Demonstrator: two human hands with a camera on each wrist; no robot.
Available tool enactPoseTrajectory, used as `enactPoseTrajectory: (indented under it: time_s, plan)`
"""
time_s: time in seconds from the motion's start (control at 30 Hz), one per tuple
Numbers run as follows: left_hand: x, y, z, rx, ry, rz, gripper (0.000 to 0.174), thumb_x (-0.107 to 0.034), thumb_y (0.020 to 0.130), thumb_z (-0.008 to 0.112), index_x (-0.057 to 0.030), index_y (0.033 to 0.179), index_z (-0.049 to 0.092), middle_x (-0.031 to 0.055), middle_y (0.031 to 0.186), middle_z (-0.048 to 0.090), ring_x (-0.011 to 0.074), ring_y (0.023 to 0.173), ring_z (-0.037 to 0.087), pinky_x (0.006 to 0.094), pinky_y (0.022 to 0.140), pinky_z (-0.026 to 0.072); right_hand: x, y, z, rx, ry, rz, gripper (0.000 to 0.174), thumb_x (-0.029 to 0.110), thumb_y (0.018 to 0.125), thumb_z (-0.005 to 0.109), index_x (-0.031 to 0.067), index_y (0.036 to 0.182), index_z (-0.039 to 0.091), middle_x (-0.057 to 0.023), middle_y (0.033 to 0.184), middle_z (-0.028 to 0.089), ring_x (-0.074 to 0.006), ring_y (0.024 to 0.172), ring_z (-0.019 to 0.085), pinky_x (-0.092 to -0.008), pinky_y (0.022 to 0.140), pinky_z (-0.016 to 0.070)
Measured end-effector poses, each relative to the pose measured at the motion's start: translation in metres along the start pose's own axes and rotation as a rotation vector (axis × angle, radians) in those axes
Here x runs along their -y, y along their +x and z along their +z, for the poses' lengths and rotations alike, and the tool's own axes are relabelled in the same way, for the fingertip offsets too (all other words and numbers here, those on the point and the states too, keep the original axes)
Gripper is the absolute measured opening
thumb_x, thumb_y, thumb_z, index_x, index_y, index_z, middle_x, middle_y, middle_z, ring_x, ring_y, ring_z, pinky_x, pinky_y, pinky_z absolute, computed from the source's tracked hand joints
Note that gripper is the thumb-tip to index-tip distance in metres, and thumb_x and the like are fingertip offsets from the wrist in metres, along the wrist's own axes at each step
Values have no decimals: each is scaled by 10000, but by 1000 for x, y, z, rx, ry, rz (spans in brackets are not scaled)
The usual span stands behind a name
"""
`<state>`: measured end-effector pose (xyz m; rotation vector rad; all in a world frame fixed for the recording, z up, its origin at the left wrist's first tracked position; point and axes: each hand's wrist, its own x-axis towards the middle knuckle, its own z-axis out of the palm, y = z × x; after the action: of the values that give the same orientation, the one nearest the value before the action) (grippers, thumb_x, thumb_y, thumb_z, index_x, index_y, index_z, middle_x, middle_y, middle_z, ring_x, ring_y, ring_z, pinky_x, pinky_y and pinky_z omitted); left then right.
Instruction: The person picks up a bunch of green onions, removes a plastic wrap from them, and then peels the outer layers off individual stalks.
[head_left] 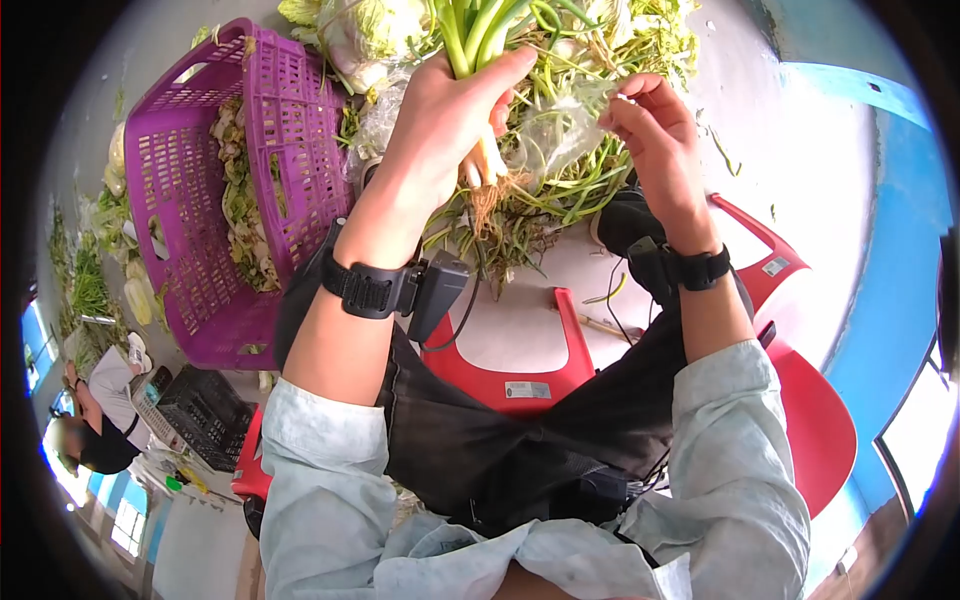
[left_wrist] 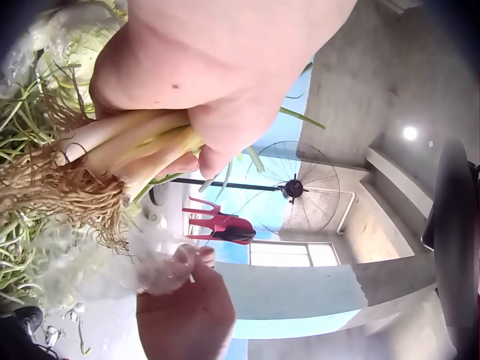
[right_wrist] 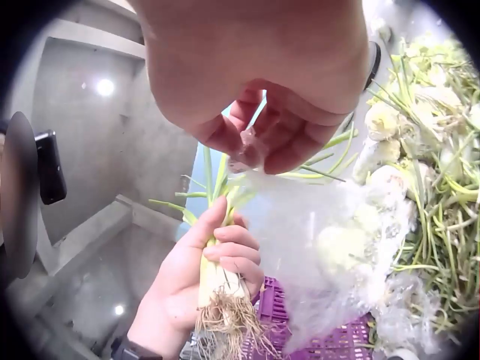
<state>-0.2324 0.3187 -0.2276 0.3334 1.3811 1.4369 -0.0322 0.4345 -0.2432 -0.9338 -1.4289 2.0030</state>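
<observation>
Green onions [head_left: 487, 165] gripped in the left hand [head_left: 438, 120], clear film [head_left: 555, 135] pinched in the right hand [head_left: 658, 150]

On the head view's clock face, we find the green onions at about 12 o'clock, with the left hand's fingers and thumb wrapped round their stalks. The leaves run up toward 12 o'clock, and the stringy roots [head_left: 490, 205] point toward 6 o'clock. The right hand is between 1 and 2 o'clock, apart from the left hand, its thumb and fingertips closed on an edge of the clear film. We see that film spread between the 2 hands.

Beneath them, a vegetable pile [head_left: 590, 195] lies on the floor [head_left: 510, 330], with a pale cabbage [head_left: 385, 32] at 11 o'clock. We note a purple basket [head_left: 300, 110] at 10 o'clock, a black crate [head_left: 205, 415] near 8 o'clock and a red chair [head_left: 818, 425] near 4 o'clock. Farther off, between 8 and 9 o'clock, we see another person [head_left: 110, 447].
</observation>
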Motion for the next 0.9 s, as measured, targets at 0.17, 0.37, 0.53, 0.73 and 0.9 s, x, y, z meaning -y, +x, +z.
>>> enactPoseTrajectory:
  time_s: [0.17,0.37,0.53,0.73,0.9]
  plan:
    - [10,9,13,-53,44,-69,238,-280,936,764,-87,918,626,-37,715,550,55,594,509,243,526,431,6,-2,-7,78,36,-113,82,6,971,611,42,1044,612,-15,980,648,-86,787,603,-240,715,492]
    - [36,22,31,-42,20,-222,374,-441,954,742,-96,975,597,-36,737,529,68,566,497,248,511,434,20,0,-12,113,174,-125,75,9,1001,579,60,1039,617,-9,1015,672,-34,718,527,-198,609,421]
    - [47,9,42,140,-38,-351,422,-459,1016,638,-79,1195,599,-34,862,557,59,714,527,238,610,457,30,0,-14,39,151,-35,70,31,1007,597,99,997,608,24,1014,676,1,664,425,-185,558,337]
    - [45,-1,58,215,-225,-410,600,-605,992,576,-94,1306,547,-2,955,575,63,712,524,222,615,464,17,4,-13,-138,66,-75,35,65,995,650,35,1008,639,-9,956,695,-54,717,622,-202,638,510]
    - [52,5,44,373,-253,-422,810,-783,949,382,-112,1384,511,3,974,566,53,721,530,225,585,465,2,4,-8,-214,-140,-114,65,70,986,630,19,1006,663,-11,923,692,-61,711,656,-206,626,509]
